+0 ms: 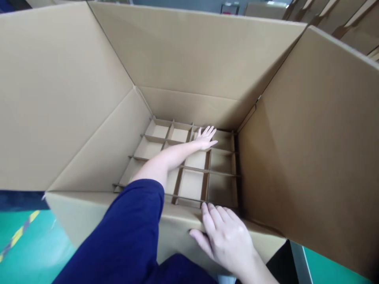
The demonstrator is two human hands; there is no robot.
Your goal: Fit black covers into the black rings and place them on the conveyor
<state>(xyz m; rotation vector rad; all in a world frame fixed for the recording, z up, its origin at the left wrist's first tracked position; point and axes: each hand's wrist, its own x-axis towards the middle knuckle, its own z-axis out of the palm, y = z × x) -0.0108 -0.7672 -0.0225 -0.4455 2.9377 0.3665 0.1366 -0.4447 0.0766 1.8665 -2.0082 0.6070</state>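
Observation:
A large cardboard box (201, 59) stands open in front of me with its flaps raised. Low inside it sits a cardboard divider grid (194, 169) of several square cells. My left hand (205, 138) reaches deep into the box, fingers spread, over the far cells of the grid; whether the palm touches the cardboard is hard to make out. At the near wall, my right hand (226, 234) grips the box's edge, fingers over the top and thumb on the outside. My left forearm hides part of the grid.
Green floor (38, 240) with a yellow-and-black tape line (19, 234) shows at the lower left. Brown cardboard pieces (340, 19) stand at the upper right. A dark frame edge (299, 260) runs below the box at the lower right.

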